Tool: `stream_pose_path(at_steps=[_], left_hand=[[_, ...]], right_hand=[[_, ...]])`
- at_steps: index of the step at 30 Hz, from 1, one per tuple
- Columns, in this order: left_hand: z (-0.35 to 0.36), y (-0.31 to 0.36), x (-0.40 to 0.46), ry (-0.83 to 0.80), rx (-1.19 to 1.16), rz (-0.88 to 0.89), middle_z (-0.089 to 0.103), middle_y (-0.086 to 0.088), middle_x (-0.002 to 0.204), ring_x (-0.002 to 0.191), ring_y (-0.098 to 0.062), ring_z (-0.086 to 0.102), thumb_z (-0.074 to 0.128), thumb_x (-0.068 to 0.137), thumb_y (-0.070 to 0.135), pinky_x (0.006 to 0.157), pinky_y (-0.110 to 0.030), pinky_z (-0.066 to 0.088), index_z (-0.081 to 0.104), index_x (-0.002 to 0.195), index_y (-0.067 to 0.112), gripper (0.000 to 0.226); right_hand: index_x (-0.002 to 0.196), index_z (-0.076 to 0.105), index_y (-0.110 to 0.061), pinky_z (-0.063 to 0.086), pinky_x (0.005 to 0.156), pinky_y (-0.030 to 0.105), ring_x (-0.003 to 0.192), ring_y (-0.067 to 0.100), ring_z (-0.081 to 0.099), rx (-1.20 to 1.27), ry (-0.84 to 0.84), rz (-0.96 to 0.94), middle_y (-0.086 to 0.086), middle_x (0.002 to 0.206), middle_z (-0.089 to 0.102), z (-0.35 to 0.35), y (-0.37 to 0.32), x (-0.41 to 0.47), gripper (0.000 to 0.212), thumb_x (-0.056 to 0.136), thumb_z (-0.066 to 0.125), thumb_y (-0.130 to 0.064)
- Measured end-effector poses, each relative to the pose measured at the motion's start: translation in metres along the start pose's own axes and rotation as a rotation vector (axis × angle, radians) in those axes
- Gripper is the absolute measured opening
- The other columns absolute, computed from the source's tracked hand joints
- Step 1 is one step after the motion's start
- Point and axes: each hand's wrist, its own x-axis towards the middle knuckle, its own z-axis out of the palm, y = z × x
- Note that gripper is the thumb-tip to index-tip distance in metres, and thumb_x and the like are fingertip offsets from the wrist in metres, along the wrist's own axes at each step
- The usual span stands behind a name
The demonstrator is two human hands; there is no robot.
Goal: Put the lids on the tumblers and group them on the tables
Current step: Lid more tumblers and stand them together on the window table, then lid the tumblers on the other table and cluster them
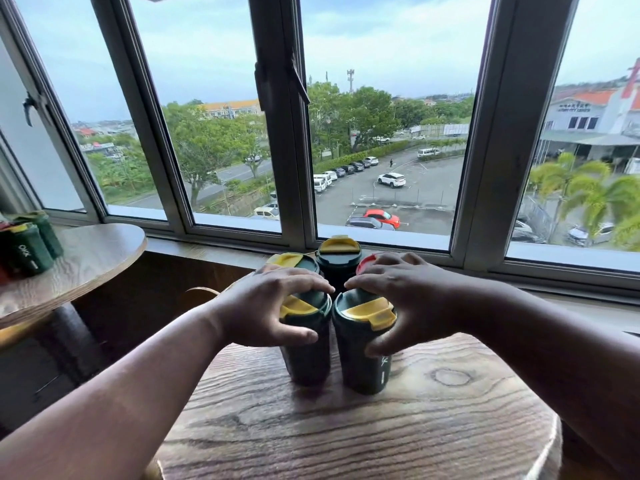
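Left hand (277, 306) and right hand (401, 299) each clasp a lidded tumbler (363, 341); nudge them together gently, bases flat, probably touching.

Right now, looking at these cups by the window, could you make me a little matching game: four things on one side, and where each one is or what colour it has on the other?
Column one:
1. left hand
2. right hand
3. back tumbler
4. side table tumblers

Column two:
A. stands nearest the window, yellow flap on its lid
B. grips the front right tumbler
C. on the round table at the far left
D. grips the front left tumbler

Pairs: 1-D, 2-B, 3-A, 4-C
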Motion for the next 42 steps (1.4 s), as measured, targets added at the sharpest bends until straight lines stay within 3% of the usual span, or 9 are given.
stream_pose_path(at_steps=[6, 9, 13, 20, 24, 27, 33, 39, 42], left_hand=[[-0.008, 0.006, -0.004, 0.127, -0.105, -0.028, 0.060, 0.020, 0.128, 0.122, 0.004, 0.051, 0.064, 0.079, 0.062, 0.107, -0.033, 0.042, 0.065, 0.123, 0.035, 0.052], [-0.014, 0.008, -0.007, 0.297, -0.063, -0.097, 0.065, 0.023, 0.109, 0.101, 0.004, 0.059, 0.059, 0.078, 0.064, 0.092, -0.034, 0.051, 0.069, 0.107, 0.035, 0.043], [-0.026, 0.002, -0.013, 0.380, -0.054, -0.202, 0.068, 0.019, 0.088, 0.079, 0.000, 0.065, 0.055, 0.074, 0.067, 0.076, -0.034, 0.056, 0.068, 0.095, 0.033, 0.042], [-0.048, -0.013, -0.048, 0.310, -0.018, -0.300, 0.068, 0.016, 0.083, 0.076, -0.005, 0.064, 0.059, 0.076, 0.062, 0.072, -0.035, 0.058, 0.070, 0.093, 0.031, 0.037], [-0.052, -0.010, -0.084, 0.270, 0.037, -0.418, 0.068, 0.015, 0.085, 0.077, -0.004, 0.064, 0.063, 0.081, 0.061, 0.074, -0.033, 0.057, 0.069, 0.097, 0.033, 0.032], [-0.055, 0.000, -0.113, 0.246, 0.076, -0.513, 0.068, 0.013, 0.088, 0.079, -0.006, 0.063, 0.065, 0.085, 0.057, 0.073, -0.030, 0.055, 0.070, 0.102, 0.030, 0.033], [-0.040, 0.031, -0.182, 0.245, 0.087, -0.875, 0.067, 0.016, 0.087, 0.082, -0.004, 0.063, 0.062, 0.082, 0.059, 0.079, -0.033, 0.056, 0.069, 0.099, 0.035, 0.030], [0.007, 0.086, -0.268, 0.236, -0.015, -1.252, 0.064, 0.017, 0.084, 0.077, -0.003, 0.060, 0.063, 0.082, 0.054, 0.071, -0.027, 0.051, 0.068, 0.098, 0.035, 0.026], [0.031, 0.118, -0.323, 0.233, -0.071, -1.428, 0.065, 0.017, 0.086, 0.080, -0.006, 0.062, 0.064, 0.081, 0.054, 0.079, -0.029, 0.053, 0.067, 0.090, 0.035, 0.021]], right_hand=[[0.137, 0.049, -0.035, 0.039, 0.108, 0.040, 0.130, 0.009, 0.046, 0.221, 0.185, 0.071, -0.011, 0.141, 0.052, 0.009, -0.002, 0.007, 0.081, 0.072, 0.035, -0.081], [0.117, 0.062, -0.027, 0.052, 0.089, 0.040, 0.103, 0.015, 0.061, 0.286, 0.305, 0.101, -0.004, 0.116, 0.065, 0.005, -0.015, 0.010, 0.044, 0.086, 0.049, -0.056], [0.099, 0.063, -0.027, 0.053, 0.076, 0.036, 0.087, 0.017, 0.061, 0.275, 0.380, 0.142, -0.006, 0.096, 0.066, -0.005, -0.035, 0.024, 0.023, 0.088, 0.055, -0.046], [0.108, 0.064, -0.031, 0.056, 0.076, 0.035, 0.086, 0.014, 0.064, 0.242, 0.394, 0.162, -0.011, 0.096, 0.068, -0.005, -0.077, 0.055, 0.038, 0.080, 0.050, -0.053], [0.098, 0.064, -0.032, 0.038, 0.057, 0.020, 0.072, 0.010, 0.057, 0.219, 0.385, 0.066, -0.017, 0.073, 0.056, -0.002, -0.104, 0.066, 0.017, 0.089, 0.056, -0.044], [0.101, 0.065, -0.031, 0.049, 0.069, 0.027, 0.081, 0.013, 0.061, 0.234, 0.373, -0.051, -0.014, 0.083, 0.061, 0.001, -0.122, 0.076, 0.021, 0.088, 0.057, -0.045], [0.103, 0.066, -0.033, 0.056, 0.078, 0.038, 0.089, 0.017, 0.064, 0.236, 0.269, -0.329, -0.010, 0.099, 0.068, 0.005, -0.172, 0.079, 0.027, 0.084, 0.055, -0.048], [0.064, 0.050, -0.026, 0.051, 0.066, 0.036, 0.070, 0.022, 0.054, 0.184, 0.154, -0.576, -0.006, 0.066, 0.052, 0.056, -0.237, 0.054, 0.022, 0.081, 0.057, -0.039], [0.075, 0.060, -0.023, 0.053, 0.066, 0.033, 0.072, 0.025, 0.060, 0.078, 0.015, -0.701, -0.001, 0.074, 0.062, 0.087, -0.278, 0.043, 0.016, 0.082, 0.057, -0.037]])
